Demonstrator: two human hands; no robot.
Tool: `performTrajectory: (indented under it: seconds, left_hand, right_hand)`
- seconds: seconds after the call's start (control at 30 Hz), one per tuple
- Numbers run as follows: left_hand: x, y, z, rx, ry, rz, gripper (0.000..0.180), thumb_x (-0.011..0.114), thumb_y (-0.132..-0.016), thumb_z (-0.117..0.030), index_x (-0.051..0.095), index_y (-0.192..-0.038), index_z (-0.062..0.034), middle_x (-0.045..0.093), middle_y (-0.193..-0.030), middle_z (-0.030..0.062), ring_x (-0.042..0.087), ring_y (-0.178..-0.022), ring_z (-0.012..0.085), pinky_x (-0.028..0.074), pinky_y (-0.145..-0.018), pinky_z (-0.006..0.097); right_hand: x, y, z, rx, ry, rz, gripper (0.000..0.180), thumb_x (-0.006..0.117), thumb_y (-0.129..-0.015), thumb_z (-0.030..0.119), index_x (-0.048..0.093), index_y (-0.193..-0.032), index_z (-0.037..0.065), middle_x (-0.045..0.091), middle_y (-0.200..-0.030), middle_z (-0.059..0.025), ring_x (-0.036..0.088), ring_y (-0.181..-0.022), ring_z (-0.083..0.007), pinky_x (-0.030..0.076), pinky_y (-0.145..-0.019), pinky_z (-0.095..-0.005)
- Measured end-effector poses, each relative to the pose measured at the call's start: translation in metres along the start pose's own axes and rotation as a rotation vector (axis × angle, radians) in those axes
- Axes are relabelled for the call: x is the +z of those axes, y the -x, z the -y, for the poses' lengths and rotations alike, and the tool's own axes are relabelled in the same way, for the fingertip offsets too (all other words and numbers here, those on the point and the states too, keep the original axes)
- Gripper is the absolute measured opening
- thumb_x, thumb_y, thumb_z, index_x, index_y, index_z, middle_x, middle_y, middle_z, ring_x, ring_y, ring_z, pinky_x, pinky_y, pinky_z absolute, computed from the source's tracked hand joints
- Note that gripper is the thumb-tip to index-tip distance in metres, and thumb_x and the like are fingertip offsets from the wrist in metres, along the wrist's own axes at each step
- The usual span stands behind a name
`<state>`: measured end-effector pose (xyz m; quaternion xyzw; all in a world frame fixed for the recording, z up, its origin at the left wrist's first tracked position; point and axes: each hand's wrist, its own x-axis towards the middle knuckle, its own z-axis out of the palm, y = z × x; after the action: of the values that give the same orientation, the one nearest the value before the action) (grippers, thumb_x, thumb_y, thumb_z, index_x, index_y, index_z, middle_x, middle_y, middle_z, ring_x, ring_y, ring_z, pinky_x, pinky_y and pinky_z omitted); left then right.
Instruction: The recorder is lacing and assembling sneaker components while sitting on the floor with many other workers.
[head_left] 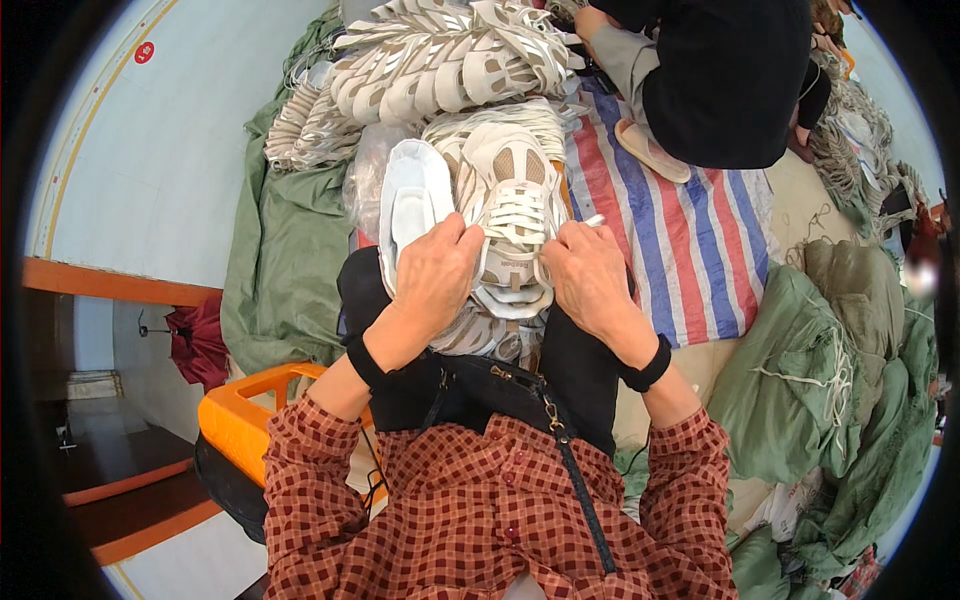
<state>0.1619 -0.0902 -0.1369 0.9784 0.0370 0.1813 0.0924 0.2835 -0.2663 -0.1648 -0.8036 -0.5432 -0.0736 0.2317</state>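
Note:
A cream-and-beige sneaker upper point(519, 190), laced across its tongue, lies between my knees with its toe pointing away from me. My left hand point(436, 268) closes on the left side of its collar, fingers curled and thumb inward. On the opposite side, my right hand point(594, 283) grips the collar, and a short white strip like a lace end stands out above its knuckles. What lies inside the fingers is partly hidden. Left of the upper, touching my left hand, is a white shoe-shaped piece point(412, 190) with a hollow middle.
Stacked uppers point(440, 75) fill the space ahead. A striped red, white and blue sheet point(690, 250) spreads to the right, with a person in black point(725, 85) seated beyond it. Green sacks point(790, 370) lie at right; an orange plastic stool point(245, 415) is at left.

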Motion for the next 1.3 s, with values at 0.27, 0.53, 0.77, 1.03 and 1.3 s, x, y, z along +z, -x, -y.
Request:
performTrajectory:
  seconds: [0.27, 0.53, 0.77, 1.03, 1.3]
  left_hand:
    - [0.009, 0.013, -0.001, -0.117, 0.158, 0.011, 0.009, 0.060, -0.081, -0.007, 0.054, -0.086, -0.0032, 0.052, -0.081, 0.0129, 0.060, -0.073, 0.0333, 0.049, -0.059, 0.043]
    - [0.010, 0.013, -0.010, -0.247, 0.272, 0.020, 0.018, 0.060, -0.083, -0.007, 0.051, -0.097, -0.0037, 0.052, -0.083, 0.0154, 0.059, -0.076, 0.0363, 0.048, -0.062, 0.044]
    - [0.032, 0.016, -0.002, -0.287, 0.108, 0.108, 0.047, 0.050, -0.078, -0.002, 0.048, -0.125, -0.0017, 0.061, -0.105, 0.0231, 0.060, -0.094, 0.0425, 0.049, -0.079, 0.047]
    - [0.025, 0.010, 0.003, -0.018, -0.121, 0.190, 0.020, 0.046, -0.088, -0.003, 0.050, -0.108, -0.0069, 0.051, -0.092, 0.0182, 0.056, -0.076, 0.0443, 0.044, -0.061, 0.049]
    - [0.029, 0.029, 0.016, -0.068, -0.134, 0.228, 0.035, 0.047, -0.081, 0.000, 0.054, -0.115, -0.0055, 0.060, -0.103, 0.0193, 0.063, -0.083, 0.0380, 0.050, -0.064, 0.047]
  right_hand:
    - [0.006, 0.017, 0.015, 0.350, -0.490, -0.188, 0.019, 0.071, -0.080, 0.017, 0.060, -0.089, 0.004, 0.056, -0.081, -0.0095, 0.060, -0.072, -0.0257, 0.045, -0.063, -0.0368]
    - [0.007, 0.026, 0.011, 0.227, -0.421, -0.221, 0.018, 0.063, -0.082, 0.004, 0.058, -0.098, 0.004, 0.057, -0.090, -0.0126, 0.060, -0.079, -0.0322, 0.048, -0.065, -0.0411]
    - [0.005, 0.017, 0.015, 0.021, 0.139, 0.161, 0.016, 0.063, -0.066, 0.007, 0.062, -0.082, 0.007, 0.061, -0.081, -0.0103, 0.063, -0.076, -0.0271, 0.051, -0.064, -0.0380]
    - [0.017, 0.003, 0.017, -0.103, 0.156, -0.201, 0.015, 0.062, -0.068, 0.019, 0.060, -0.075, 0.006, 0.052, -0.090, -0.0083, 0.052, -0.090, -0.0256, 0.042, -0.073, -0.0402]
    - [-0.041, 0.041, 0.078, -0.391, -1.043, 0.164, 0.015, 0.064, -0.079, 0.015, 0.053, -0.081, 0.005, 0.052, -0.080, -0.0095, 0.057, -0.076, -0.0299, 0.045, -0.062, -0.0390]
